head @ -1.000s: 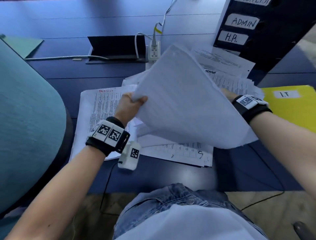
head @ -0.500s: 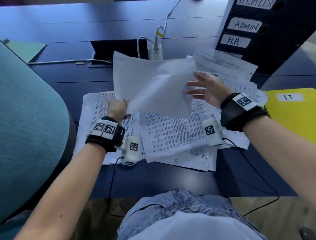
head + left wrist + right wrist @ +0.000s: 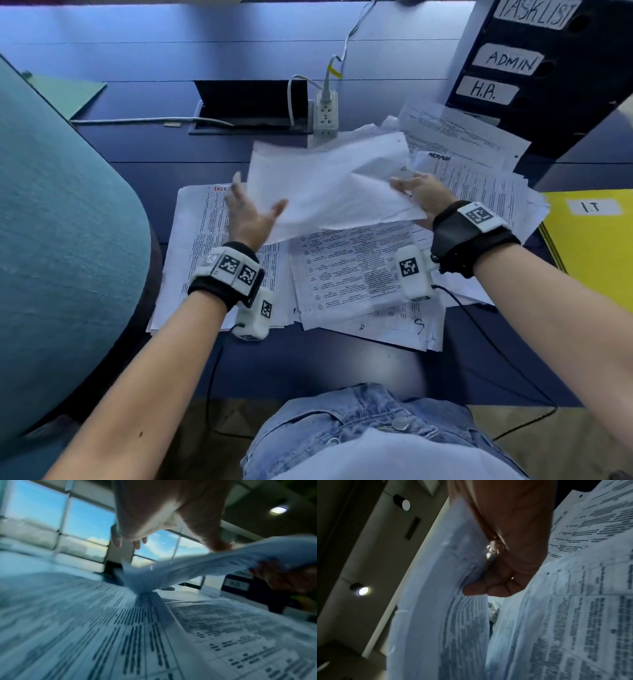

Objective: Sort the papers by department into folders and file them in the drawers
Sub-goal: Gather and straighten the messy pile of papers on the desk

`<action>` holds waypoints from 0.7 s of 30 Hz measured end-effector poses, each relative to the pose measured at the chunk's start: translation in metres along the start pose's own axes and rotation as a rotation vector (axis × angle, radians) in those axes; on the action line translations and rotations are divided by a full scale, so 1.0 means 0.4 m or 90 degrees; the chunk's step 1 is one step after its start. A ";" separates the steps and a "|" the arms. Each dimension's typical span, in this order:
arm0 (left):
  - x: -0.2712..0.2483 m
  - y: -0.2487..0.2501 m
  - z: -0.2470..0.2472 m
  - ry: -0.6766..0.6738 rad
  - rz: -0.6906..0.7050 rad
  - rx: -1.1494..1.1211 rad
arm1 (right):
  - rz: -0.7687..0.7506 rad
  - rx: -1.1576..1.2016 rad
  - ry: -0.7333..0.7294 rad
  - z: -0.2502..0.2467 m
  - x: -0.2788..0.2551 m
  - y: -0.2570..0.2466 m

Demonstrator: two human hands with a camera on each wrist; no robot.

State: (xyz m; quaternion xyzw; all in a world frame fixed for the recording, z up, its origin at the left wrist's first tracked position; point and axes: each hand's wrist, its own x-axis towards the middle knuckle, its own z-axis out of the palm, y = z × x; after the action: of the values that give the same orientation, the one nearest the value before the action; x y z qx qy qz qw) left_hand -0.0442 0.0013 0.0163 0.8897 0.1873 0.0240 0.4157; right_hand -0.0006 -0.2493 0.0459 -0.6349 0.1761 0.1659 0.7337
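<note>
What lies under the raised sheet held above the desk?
Under the raised sheet, gripped by the right hand, printed papers lie spread on the desk. Their upper parts are covered.

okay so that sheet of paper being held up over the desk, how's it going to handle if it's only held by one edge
Probably floppy: the sheet already sags and creases between the right hand and the open left hand. Likely very light, so it may flutter. It could slip from a loose pinch.

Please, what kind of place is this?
Probably an office. A dark blue desk carries printed papers, a yellow folder marked I.T, and a drawer unit labelled ADMIN and H.R.
</note>
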 end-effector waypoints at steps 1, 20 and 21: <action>-0.009 0.004 0.004 -0.016 0.072 0.066 | 0.007 0.036 -0.006 0.002 -0.002 -0.009; 0.038 0.171 -0.047 0.030 0.051 -0.409 | -0.191 -0.009 -0.005 0.031 -0.012 -0.063; 0.041 0.148 -0.030 0.003 0.012 -0.395 | -0.211 -0.029 0.027 0.031 -0.009 -0.051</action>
State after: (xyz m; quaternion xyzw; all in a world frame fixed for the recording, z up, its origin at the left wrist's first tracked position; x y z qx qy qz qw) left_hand -0.0128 -0.0188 0.0667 0.7218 0.1640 0.0858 0.6669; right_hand 0.0064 -0.2398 0.0672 -0.6751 0.0806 0.0333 0.7326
